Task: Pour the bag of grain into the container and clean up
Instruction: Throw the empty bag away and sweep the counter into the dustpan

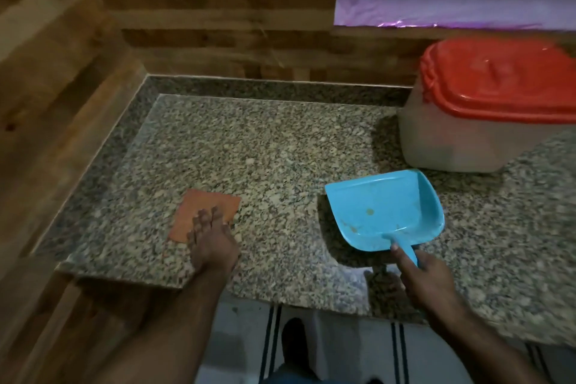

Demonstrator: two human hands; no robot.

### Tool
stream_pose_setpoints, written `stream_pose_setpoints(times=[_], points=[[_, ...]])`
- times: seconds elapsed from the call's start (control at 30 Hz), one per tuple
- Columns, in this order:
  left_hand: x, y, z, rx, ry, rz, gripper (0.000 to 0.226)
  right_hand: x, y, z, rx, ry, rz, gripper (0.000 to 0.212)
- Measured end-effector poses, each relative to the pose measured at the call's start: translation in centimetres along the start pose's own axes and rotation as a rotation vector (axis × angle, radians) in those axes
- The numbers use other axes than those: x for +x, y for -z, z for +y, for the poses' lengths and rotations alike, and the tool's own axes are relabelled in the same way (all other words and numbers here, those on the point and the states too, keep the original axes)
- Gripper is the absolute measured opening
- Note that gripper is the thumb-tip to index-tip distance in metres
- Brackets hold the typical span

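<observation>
A translucent container (461, 137) with a red lid (505, 78) closed on it stands at the right back of the speckled granite counter (265, 146). My left hand (212, 240) lies flat on an orange cloth (212, 206), fingers pressed on its near part. My right hand (430, 277) holds the handle of a blue dustpan (386, 209), which rests on the counter with its open mouth facing left. A few small crumbs lie inside the pan. No grain bag is in view.
Wooden panel walls (93, 72) close the counter on the left and at the back. A ledge with a purple sheet (452, 9) runs above the container. Below the counter's front edge lies a striped floor mat (311, 346).
</observation>
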State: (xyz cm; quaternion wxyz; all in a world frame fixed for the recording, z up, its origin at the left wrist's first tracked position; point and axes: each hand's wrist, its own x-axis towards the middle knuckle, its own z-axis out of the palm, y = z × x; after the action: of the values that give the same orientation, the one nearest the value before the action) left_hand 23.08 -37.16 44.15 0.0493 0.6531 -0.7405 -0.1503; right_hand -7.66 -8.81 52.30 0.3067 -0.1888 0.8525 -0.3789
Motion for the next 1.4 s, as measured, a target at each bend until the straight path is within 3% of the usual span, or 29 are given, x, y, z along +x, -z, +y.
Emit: stream_pose_setpoints(times=[0.17, 0.37, 0.57, 0.67, 0.83, 0.87, 0.97, 1.07, 1.2, 1.3, 1.4], points=[[10.8, -0.4, 8.4, -0.009, -0.087, -0.134, 0.056, -1.9, 0.9, 0.5, 0.001, -0.042, 0.139, 0.055], [16.6, -4.2, 22.5, 0.121, -0.454, -0.238, 0.057, -5.1, 2.7, 2.9, -0.044, -0.135, 0.207, 0.045], [4.8, -7.7, 30.6, 0.188, -0.828, -0.311, 0.059, -8.2, 5.4, 4.2, 0.002, -0.223, 0.212, 0.049], [-3.8, -8.5, 29.4, 0.134, -1.016, -0.385, 0.055, -10.0, 5.8, 5.6, 0.020, -0.233, 0.243, 0.046], [-14.6, -8.6, 23.9, -0.081, -1.081, -0.513, 0.052, -14.7, 6.7, 6.6, 0.177, -0.255, 0.237, 0.042], [-15.9, -7.8, 23.3, -0.235, -1.051, -0.573, 0.050, -15.4, 6.8, 7.4, 0.188, -0.245, 0.237, 0.043], [-16.6, -7.9, 21.2, -0.557, -0.854, -0.525, 0.047, -17.0, 7.4, 10.5, 0.144, -0.217, 0.266, 0.048], [-17.2, -2.7, 20.0, -0.779, -0.327, -0.607, 0.046, -18.2, 7.3, 13.2, 0.166, -0.172, 0.252, 0.057], [-17.2, 2.7, 16.8, -0.965, -0.042, -0.424, 0.022, -20.0, 7.0, 15.5, 0.165, -0.119, 0.198, 0.060], [-16.8, 5.3, 12.7, -1.141, 0.168, -0.203, 0.028, -21.5, 7.0, 16.4, 0.137, -0.109, 0.214, 0.056], [-15.2, 6.9, 8.4, -1.060, 0.209, -0.050, 0.024, -23.9, 6.4, 17.9, 0.118, -0.137, 0.237, 0.060]])
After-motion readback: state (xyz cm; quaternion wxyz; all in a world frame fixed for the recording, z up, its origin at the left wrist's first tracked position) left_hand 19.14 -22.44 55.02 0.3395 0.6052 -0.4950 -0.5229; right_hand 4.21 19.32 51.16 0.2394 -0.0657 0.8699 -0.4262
